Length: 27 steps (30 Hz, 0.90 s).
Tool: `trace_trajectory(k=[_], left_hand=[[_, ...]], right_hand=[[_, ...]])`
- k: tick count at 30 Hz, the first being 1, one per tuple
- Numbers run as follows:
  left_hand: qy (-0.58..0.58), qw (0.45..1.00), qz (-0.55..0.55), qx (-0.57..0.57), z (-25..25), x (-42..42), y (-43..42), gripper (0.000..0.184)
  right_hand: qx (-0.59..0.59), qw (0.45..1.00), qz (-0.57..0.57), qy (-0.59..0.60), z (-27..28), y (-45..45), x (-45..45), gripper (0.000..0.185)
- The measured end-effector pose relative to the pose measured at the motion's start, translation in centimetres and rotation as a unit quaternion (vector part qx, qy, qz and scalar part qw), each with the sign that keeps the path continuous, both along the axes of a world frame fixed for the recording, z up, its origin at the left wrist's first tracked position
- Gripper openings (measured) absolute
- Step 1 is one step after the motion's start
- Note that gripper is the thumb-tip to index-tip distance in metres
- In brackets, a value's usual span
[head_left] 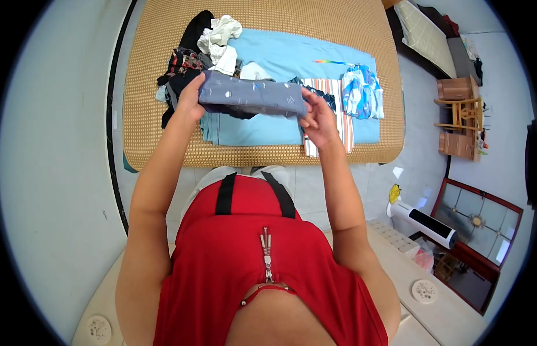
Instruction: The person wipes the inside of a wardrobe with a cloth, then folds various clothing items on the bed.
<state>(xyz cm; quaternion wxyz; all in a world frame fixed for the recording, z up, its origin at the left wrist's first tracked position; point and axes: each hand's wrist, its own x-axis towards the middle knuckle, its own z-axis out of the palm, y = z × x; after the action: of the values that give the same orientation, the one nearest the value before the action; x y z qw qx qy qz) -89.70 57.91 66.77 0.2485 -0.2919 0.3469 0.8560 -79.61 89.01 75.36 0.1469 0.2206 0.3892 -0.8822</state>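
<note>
A folded grey-blue printed garment (251, 94) is stretched level between my two hands above the bed. My left hand (192, 102) grips its left end, thumb on top. At the right end, my right hand (319, 120) holds the edge between thumb and fingers. Under it lies a light blue cloth (268, 130). Left of the garment is a heap of dark clothes (185, 63) with white clothing (219, 37) on it. Beside my right hand are a striped folded cloth (344, 135) and a blue-and-white patterned folded garment (362, 92).
The bed (268, 12) has a woven tan mat. A colourful thin strip (335, 62) lies on the blue cloth. To the right stand a wooden chair (462, 113), a white tower appliance (424, 224) and a glass-panelled door (479, 216). Pale furniture (389, 259) is behind me.
</note>
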Motion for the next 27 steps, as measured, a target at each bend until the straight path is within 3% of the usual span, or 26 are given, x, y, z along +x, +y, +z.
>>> trace_trajectory(k=[2, 6, 8, 9, 10, 11, 12, 17, 20, 21, 24, 27], left_hand=[[0.032, 0.999, -0.015, 0.025, 2.6, 0.1, 0.4, 0.031], [0.210, 0.957, -0.174, -0.100, 6.6, 3.1, 4.2, 0.029], [0.270, 0.869, -0.345, -0.229, 6.6, 5.3, 6.8, 0.033], [0.294, 0.867, -0.340, -0.218, 5.7, 7.2, 8.3, 0.032], [0.295, 0.809, -0.460, -0.217, 6.6, 7.9, 9.1, 0.033], [0.473, 0.696, -0.437, -0.319, 4.6, 9.5, 10.0, 0.038], [0.450, 0.671, -0.476, -0.349, 6.0, 10.6, 10.2, 0.043], [0.447, 0.671, -0.516, -0.289, 4.7, 12.6, 7.7, 0.046], [0.323, 0.829, -0.441, -0.118, 1.8, 12.4, 5.3, 0.043], [0.287, 0.840, -0.444, -0.119, 3.1, 12.0, 4.6, 0.037], [0.331, 0.736, -0.546, -0.225, 2.9, 11.3, 2.6, 0.030], [0.393, 0.610, -0.606, -0.326, 2.6, 11.3, 1.6, 0.028]], right_hand=[[0.023, 0.999, 0.015, 0.046, -0.6, 1.7, 0.3, 0.041], [0.347, 0.934, 0.082, 0.001, -0.7, -0.3, 1.5, 0.048], [0.241, 0.959, 0.150, -0.021, -1.7, -2.2, 2.4, 0.048], [0.145, 0.977, 0.146, -0.062, -2.2, -3.7, 2.6, 0.046], [0.048, 0.984, 0.139, -0.104, -2.6, -4.9, 2.8, 0.044], [0.041, 0.984, 0.116, -0.132, -3.4, -5.5, 2.8, 0.040], [0.033, 0.982, 0.092, -0.159, -4.3, -6.0, 2.6, 0.037], [-0.052, 0.986, -0.011, -0.158, -6.5, -5.0, 1.9, 0.021], [-0.055, 0.985, -0.080, -0.141, -6.8, -3.0, 1.3, 0.015], [-0.059, 0.985, -0.082, -0.140, -6.2, -2.5, 1.0, 0.012], [-0.040, 0.981, -0.155, -0.109, -6.8, -0.2, 0.2, 0.022], [-0.043, 0.987, -0.149, -0.044, -5.1, 1.4, -0.3, 0.035]])
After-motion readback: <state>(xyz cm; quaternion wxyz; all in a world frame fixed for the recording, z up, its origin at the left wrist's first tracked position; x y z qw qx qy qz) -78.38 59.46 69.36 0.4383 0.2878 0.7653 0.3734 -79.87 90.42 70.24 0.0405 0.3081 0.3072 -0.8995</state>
